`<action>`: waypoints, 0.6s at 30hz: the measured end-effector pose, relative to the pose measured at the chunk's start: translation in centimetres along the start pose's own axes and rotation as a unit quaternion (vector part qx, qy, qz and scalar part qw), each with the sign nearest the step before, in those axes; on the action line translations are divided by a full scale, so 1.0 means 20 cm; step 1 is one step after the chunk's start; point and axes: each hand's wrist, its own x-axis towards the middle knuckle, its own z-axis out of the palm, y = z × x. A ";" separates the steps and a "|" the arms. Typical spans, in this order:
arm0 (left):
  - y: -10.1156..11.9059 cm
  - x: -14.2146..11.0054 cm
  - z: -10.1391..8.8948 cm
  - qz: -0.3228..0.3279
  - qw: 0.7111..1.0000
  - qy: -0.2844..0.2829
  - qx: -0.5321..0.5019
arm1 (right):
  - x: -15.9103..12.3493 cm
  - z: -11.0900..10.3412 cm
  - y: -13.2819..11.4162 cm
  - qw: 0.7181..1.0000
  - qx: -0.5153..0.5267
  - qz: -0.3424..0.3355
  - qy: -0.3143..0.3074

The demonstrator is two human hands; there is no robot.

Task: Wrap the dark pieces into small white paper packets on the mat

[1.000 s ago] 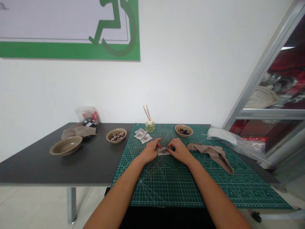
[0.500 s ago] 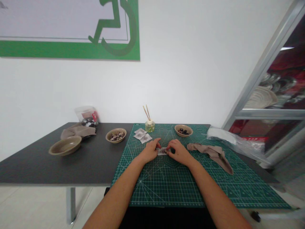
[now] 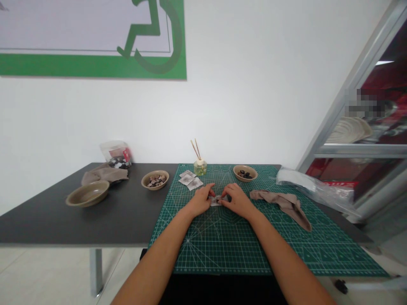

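Note:
My left hand (image 3: pixel 202 200) and my right hand (image 3: pixel 235 201) meet over the cutting mat, fingers bent inward. Between them lies a small whitish printed packet (image 3: pixel 215 201), flat or nearly so, with a small dark spot near the right fingertips. The left fingers pinch its left side; the right thumb and forefinger close on its right side. Fingers hide much of it. Just beyond the left hand, several similar printed packets (image 3: pixel 194 184) overlap on the mat. To the right of my right hand lies a crumpled brown cloth (image 3: pixel 282 202).
The green cutting mat (image 3: pixel 222 250) covers the right of the dark table (image 3: pixel 127 220). A reed diffuser (image 3: pixel 200 168), a bowl of dark pieces (image 3: pixel 245 173), a bowl of brownish pieces (image 3: pixel 154 180), another bowl (image 3: pixel 87 194), a clear jar (image 3: pixel 116 154) and a plastic bag (image 3: pixel 318 190) stand around.
A dark rounded piece seen by my right hand half a second ago no longer shows there. My right fingers have shifted slightly on the packet; the left hand has barely moved.

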 end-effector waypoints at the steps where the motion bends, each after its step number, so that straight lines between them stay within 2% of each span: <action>1: 0.00 0.00 0.00 -0.003 1.000 -0.002 -0.002 | 0.00 0.00 0.00 1.000 -0.001 0.005 0.004; 4: 0.01 0.00 0.00 -0.006 1.000 -0.007 -0.005 | 0.00 -0.02 0.00 1.000 0.014 -0.011 0.005; 8: 0.00 0.00 0.00 0.004 1.000 0.000 -0.007 | 0.00 -0.02 0.00 0.997 0.027 -0.065 -0.028; 18: 0.00 0.00 0.00 -0.003 1.000 -0.002 -0.004 | 0.00 0.00 0.02 0.999 0.026 -0.032 -0.015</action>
